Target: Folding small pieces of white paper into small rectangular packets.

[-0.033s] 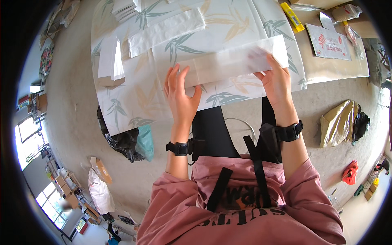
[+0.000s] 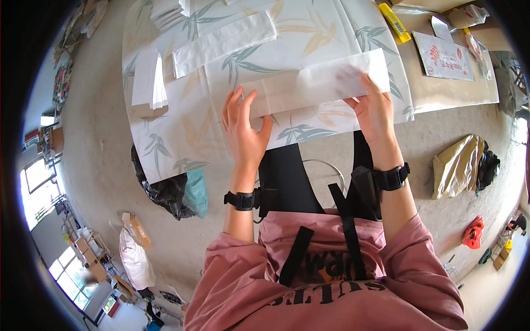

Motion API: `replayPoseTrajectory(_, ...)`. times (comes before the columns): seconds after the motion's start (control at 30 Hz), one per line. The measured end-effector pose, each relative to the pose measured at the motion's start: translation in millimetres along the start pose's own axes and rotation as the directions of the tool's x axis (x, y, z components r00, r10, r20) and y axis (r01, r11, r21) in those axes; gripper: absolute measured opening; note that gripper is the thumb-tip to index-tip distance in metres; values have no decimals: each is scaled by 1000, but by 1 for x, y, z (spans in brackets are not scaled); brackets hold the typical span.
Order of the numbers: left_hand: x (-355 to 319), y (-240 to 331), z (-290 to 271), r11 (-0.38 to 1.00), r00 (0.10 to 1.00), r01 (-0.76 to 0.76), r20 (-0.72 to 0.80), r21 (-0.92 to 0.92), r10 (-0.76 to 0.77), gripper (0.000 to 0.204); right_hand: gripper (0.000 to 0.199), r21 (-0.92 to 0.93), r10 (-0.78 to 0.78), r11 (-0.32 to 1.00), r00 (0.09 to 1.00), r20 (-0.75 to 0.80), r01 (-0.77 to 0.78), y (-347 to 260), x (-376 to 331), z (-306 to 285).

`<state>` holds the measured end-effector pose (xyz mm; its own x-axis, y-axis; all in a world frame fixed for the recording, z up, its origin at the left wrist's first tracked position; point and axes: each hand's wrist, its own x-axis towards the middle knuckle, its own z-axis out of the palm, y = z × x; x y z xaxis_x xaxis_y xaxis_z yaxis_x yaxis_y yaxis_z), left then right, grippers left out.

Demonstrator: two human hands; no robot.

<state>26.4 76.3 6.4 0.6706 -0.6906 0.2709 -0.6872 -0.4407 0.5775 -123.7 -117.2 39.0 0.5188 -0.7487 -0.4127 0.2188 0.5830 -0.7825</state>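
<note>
Leaf-print tablecloth (image 2: 187, 140) lies beneath the right hand (image 2: 374, 113), fingers pinching a clear sleeve (image 2: 317, 83), likely light, slippery, best held by its edges; left hand (image 2: 245, 132) spread, contact unclear.

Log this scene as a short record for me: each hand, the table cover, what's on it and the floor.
Left hand: fingers apart and curved at the left end of a translucent sleeve; contact unclear
Right hand: at the sleeve's right end, some fingers showing through it
Table cover: pale, leaf-patterned
On cover: flat white packet, white folded stack left of it
Floor: black bag beside teal bag, left; red bag, far right
</note>
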Motion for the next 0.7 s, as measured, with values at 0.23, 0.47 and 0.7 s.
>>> replayPoseTrajectory(0.23, 1, 0, 6, 997, 997, -80, -21, -12, 80, 46, 31, -33, 27, 999, 998, -54, -28, 3, 6, -26)
replayPoseTrajectory(0.47, 2, 1, 10, 991, 991, -133, 7, 29, 133, 44, 32, -15, -11, 1000, 999, -41, 10, 0, 13, -38)
replayPoseTrajectory(0.7, 6, 9, 10, 982, 984, -179, 26, 65, 177, 43, 31, -7, -18, 1000, 997, -77, 17, -3, 19, -46)
